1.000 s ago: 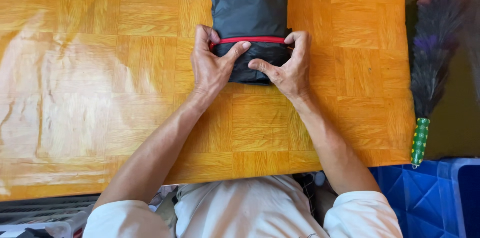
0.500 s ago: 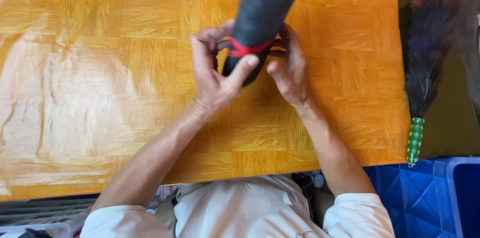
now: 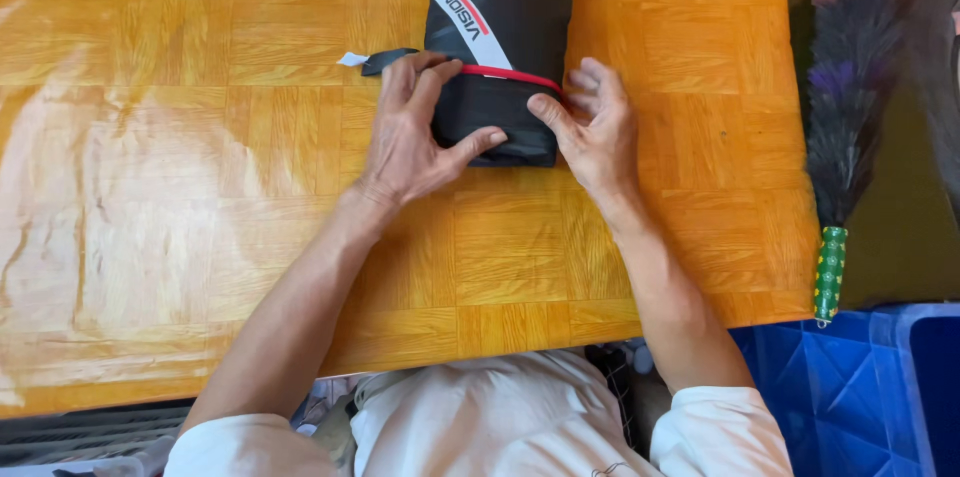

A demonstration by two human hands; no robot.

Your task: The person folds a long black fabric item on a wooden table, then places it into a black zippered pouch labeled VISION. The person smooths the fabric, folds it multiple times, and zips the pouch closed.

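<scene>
1. Folded black fabric bundle (image 3: 497, 47), a thin synthetic garment with a red elastic band (image 3: 510, 75) across it and a white strip with a red stripe on its upper fold, lies flat on the orange-brown wooden parquet table (image 3: 200, 187), in the far middle of the top.
2. Left hand (image 3: 412, 132) lies spread over the bundle's left edge, fingers across the red band and thumb pressed on the near fold; it pins the cloth down and does not clutch it.
3. Right hand (image 3: 592, 127) rests at the bundle's right near corner, forefinger touching the end of the red band, other fingers loosely curled; it grips nothing.
4. It looks light, soft and slippery, likely to spring open if let go; the banded middle seems the surest place to take hold, from both sides.
5. A small black tab with a white label (image 3: 378, 60) sticks out left of the bundle, just beside the left fingers.
6. Table room is wide to the left and fair toward the near edge; the right edge is nearer.
7. Beyond that right edge a dark feather duster with a green patterned handle (image 3: 838, 167) hangs, above a blue plastic crate (image 3: 850, 387).
</scene>
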